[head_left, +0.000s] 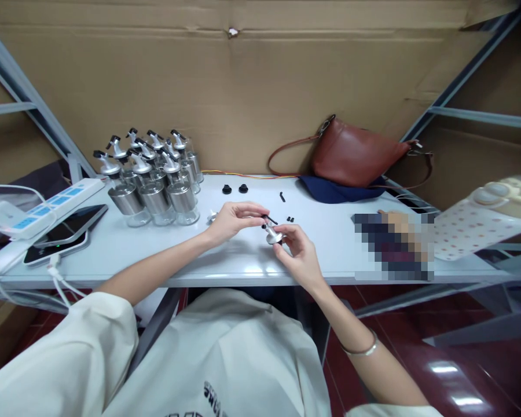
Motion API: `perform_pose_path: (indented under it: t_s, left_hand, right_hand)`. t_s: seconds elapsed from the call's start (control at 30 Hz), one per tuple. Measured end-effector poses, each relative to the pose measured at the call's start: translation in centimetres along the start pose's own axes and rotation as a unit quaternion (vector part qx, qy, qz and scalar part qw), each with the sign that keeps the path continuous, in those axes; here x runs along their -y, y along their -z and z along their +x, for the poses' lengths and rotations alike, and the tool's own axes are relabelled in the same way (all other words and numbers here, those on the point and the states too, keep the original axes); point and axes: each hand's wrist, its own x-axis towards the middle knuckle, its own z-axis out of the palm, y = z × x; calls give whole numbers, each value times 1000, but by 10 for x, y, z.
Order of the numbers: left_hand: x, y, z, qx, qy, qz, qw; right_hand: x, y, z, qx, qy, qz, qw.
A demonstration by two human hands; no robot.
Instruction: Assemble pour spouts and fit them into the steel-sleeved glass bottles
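In the head view, my right hand (pixel 300 252) grips a silver pourer spout (pixel 272 234) by its base, just above the front of the table. My left hand (pixel 237 223) pinches a small black lever (pixel 270 219) at the top of the spout; whether the lever is fixed to it I cannot tell. Another silver piece (pixel 212 216) lies on the table, partly hidden behind my left hand. Beyond my hands are two black stoppers (pixel 243 188), a loose black lever-like piece (pixel 282 197) and some tiny black bits (pixel 290 219).
Several glass-and-steel oil bottles (pixel 156 198) with pourers stand at the back left. A power strip (pixel 54 209) and phone-like devices (pixel 72 225) lie left. At the back right, a brown bag (pixel 356 152) rests on dark blue cloth (pixel 325 190). A dotted container (pixel 477 223) is far right.
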Motion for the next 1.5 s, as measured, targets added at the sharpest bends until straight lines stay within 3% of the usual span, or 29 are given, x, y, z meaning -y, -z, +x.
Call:
perform_pose_path:
  t_s: [0.67, 1.23, 1.5]
  left_hand:
    - [7, -4, -2, 4, -4, -29, 1000]
    - [12, -3, -3, 24, -13, 10, 1000]
    - [15, -8, -6, 41, -27, 24, 998]
  right_hand:
    - [0, -1, 1, -35, 12, 34, 999]
    - [-1, -1, 0, 20, 12, 0, 1000]
    - [-4, -1, -3, 36, 57, -77, 995]
